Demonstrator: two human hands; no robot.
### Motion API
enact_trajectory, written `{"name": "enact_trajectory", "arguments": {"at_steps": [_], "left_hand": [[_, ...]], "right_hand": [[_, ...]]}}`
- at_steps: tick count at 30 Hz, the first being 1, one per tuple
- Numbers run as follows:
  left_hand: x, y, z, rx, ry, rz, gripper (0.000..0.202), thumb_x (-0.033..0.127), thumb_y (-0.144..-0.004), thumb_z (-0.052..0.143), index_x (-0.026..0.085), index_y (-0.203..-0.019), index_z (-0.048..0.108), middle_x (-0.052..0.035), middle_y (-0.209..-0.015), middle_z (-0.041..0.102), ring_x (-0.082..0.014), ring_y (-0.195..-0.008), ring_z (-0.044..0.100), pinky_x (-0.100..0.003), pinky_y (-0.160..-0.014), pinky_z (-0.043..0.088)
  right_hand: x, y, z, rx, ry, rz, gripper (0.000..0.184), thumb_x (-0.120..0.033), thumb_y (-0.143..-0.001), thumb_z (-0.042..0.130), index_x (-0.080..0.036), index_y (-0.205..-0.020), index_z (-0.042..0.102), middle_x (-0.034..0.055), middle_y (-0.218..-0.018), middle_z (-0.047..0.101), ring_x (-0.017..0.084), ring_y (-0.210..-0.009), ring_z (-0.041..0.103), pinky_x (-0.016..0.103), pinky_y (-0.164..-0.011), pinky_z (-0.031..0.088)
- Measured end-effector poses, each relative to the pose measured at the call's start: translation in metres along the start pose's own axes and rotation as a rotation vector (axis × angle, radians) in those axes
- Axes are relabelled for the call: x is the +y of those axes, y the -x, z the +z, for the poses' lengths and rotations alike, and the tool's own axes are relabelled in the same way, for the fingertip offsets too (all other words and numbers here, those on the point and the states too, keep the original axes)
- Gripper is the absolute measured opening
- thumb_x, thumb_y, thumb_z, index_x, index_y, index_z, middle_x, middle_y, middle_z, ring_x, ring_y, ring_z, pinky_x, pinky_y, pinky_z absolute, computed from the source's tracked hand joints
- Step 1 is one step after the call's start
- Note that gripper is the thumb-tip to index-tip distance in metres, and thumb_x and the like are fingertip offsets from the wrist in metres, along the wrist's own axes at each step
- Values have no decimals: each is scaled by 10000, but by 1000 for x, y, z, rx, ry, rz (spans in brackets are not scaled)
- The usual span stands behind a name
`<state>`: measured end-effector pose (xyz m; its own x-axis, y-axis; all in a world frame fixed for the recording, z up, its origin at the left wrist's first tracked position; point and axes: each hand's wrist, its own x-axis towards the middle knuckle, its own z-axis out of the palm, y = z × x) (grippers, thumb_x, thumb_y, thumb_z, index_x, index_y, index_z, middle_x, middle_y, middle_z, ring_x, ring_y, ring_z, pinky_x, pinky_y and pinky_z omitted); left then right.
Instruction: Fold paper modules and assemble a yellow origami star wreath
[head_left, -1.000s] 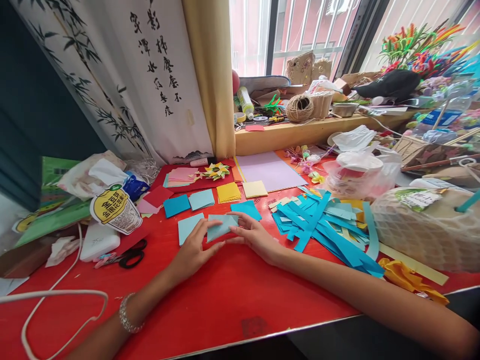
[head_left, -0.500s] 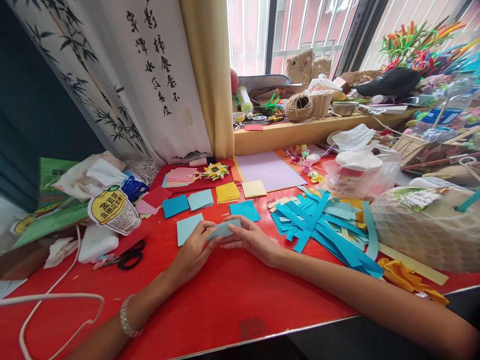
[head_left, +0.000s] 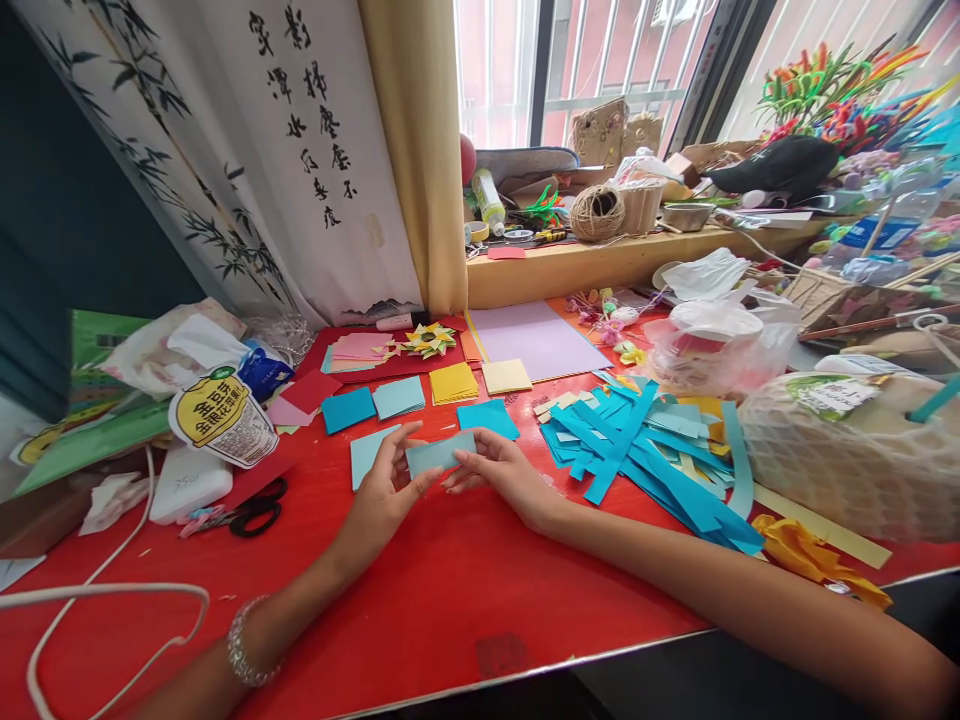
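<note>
A light-blue piece of paper (head_left: 441,455), a narrow rectangle that looks folded, is held up just above the red table. My left hand (head_left: 391,478) has its thumb on the lower left edge, with the index finger arched behind. At the other end, my right hand (head_left: 495,470) pinches the paper between thumb and fingers. Partly hidden behind my left hand lies a light-blue square sheet (head_left: 367,455). Beyond the hands sit small paper stacks: dark blue (head_left: 349,410), light blue (head_left: 399,397), yellow (head_left: 454,383) and cream (head_left: 507,376). Another dark-blue stack (head_left: 491,419) lies just behind my right hand.
Blue paper strips (head_left: 622,440) are heaped to the right, near a netted bag (head_left: 840,470). Black-handled scissors (head_left: 259,510), a white box (head_left: 191,490) and a white cable (head_left: 112,590) lie left. A folded paper ring (head_left: 429,340) and a lilac sheet (head_left: 536,340) are at the back.
The paper has tilted so that more of its face shows. My left index finger has lifted and spread from the paper, while my right hand keeps its pinch.
</note>
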<state>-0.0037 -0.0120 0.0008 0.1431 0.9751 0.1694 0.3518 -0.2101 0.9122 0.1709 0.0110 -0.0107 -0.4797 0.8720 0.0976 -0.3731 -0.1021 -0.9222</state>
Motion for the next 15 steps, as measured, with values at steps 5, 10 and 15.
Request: {"name": "enact_trajectory", "arguments": {"at_steps": [5,10,15], "left_hand": [[9,1,-1,25,-19,-39,345,393,-802,552,221,-1095,490,-28,-1020,529,-110,-734,558,-246,-692,481],[10,1,-1,16,-41,-24,322,397,-803,544,210,-1062,507,2,-839,529,-119,-703,545,-248,-676,470],[5,0,-1,13,7,-29,306,382,-793,560,203,-1034,502,0,-857,541,-111,-675,536,-245,-653,472]], "right_hand": [[-2,0,1,22,41,14,247,-378,-769,597,-176,-896,534,28,-870,641,151,-677,657,312,-685,539],[-1,-1,0,52,14,36,264,-401,-743,617,-181,-881,572,30,-898,645,164,-737,650,323,-715,534],[0,-2,-1,64,32,25,276,-405,-721,638,-174,-867,594,22,-857,648,156,-722,640,306,-691,535]]}}
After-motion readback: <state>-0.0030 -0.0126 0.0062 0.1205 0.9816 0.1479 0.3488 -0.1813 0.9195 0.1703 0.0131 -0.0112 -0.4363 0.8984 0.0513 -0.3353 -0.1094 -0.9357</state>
